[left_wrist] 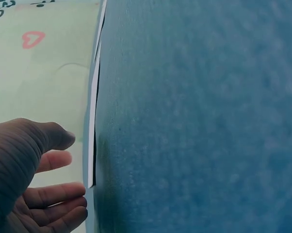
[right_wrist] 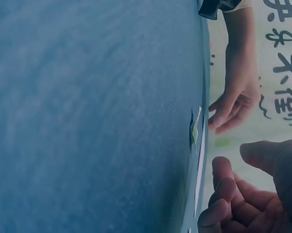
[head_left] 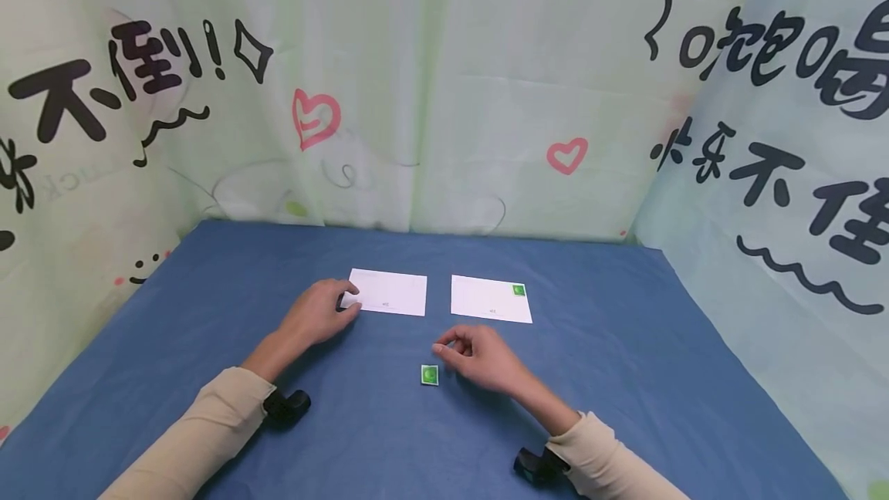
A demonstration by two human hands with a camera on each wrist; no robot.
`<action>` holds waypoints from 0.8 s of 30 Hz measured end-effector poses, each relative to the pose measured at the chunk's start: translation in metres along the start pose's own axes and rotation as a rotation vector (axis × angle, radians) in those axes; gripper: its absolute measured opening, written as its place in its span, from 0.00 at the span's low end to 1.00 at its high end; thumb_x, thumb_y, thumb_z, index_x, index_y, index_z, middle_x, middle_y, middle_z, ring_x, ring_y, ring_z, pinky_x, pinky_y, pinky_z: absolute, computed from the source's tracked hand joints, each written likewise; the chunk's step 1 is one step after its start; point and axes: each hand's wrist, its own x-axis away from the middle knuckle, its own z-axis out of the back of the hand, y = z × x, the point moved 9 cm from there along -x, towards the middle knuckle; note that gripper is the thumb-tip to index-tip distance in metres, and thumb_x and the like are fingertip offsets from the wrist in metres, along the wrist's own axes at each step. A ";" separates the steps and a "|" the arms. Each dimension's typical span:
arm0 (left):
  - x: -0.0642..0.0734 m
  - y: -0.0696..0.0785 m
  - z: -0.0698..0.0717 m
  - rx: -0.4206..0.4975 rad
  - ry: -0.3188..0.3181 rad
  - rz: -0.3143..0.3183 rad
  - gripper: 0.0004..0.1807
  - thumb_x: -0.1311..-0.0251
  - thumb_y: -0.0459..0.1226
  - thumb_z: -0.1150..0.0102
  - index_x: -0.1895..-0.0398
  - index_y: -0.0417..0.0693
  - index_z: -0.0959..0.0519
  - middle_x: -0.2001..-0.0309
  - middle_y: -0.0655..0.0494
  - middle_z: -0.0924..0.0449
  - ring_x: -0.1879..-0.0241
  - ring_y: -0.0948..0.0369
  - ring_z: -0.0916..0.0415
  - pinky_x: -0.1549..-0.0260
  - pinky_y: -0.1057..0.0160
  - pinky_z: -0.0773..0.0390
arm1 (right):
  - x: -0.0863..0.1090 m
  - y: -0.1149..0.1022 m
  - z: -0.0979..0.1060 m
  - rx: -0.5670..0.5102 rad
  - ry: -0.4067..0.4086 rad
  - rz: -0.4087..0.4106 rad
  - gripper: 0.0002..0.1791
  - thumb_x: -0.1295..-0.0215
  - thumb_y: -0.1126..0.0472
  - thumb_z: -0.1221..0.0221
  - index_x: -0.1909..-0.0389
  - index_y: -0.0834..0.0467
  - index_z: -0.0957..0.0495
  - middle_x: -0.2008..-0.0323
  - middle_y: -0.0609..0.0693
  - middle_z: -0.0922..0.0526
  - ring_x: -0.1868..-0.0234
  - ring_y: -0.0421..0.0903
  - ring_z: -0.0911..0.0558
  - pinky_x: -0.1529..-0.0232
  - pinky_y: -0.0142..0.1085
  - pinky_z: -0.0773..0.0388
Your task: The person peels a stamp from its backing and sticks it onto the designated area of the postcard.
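Observation:
Two white envelopes lie side by side on the blue cloth in the head view. My left hand (head_left: 321,313) hovers at the left end of the plain envelope (head_left: 392,293), thumb and fingers spread apart around its edge. The left wrist view shows a gap between that thumb (left_wrist: 58,136) and the fingers. The other envelope (head_left: 482,301) carries a green stamp (head_left: 518,290) in its upper right corner. A loose green stamp (head_left: 430,375) lies nearer to me, slightly lifted at its edges in the right wrist view. My right hand (head_left: 481,359) is just right of it, loosely curled and holding nothing.
A blue cloth (head_left: 347,438) covers the table. Printed curtains (head_left: 430,99) with hearts and black lettering enclose it at the back and sides. A black wrist camera (head_left: 286,409) sits on each beige-sleeved arm.

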 end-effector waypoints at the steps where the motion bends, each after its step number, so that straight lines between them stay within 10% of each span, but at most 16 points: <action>1: 0.000 -0.001 0.000 -0.002 -0.003 0.004 0.15 0.34 0.38 0.36 0.50 0.37 0.16 0.56 0.42 0.15 0.56 0.47 0.20 0.52 0.45 0.22 | 0.000 0.000 -0.002 0.007 -0.013 -0.002 0.11 0.28 0.56 0.38 0.56 0.59 0.14 0.78 0.43 0.20 0.81 0.34 0.29 0.76 0.30 0.32; 24: 0.000 -0.011 -0.007 -0.056 -0.049 0.058 0.11 0.37 0.36 0.33 0.55 0.40 0.14 0.64 0.47 0.20 0.63 0.53 0.25 0.58 0.48 0.23 | -0.006 0.004 -0.016 0.109 -0.095 -0.044 0.11 0.37 0.55 0.30 0.64 0.58 0.18 0.81 0.41 0.25 0.80 0.35 0.29 0.75 0.31 0.32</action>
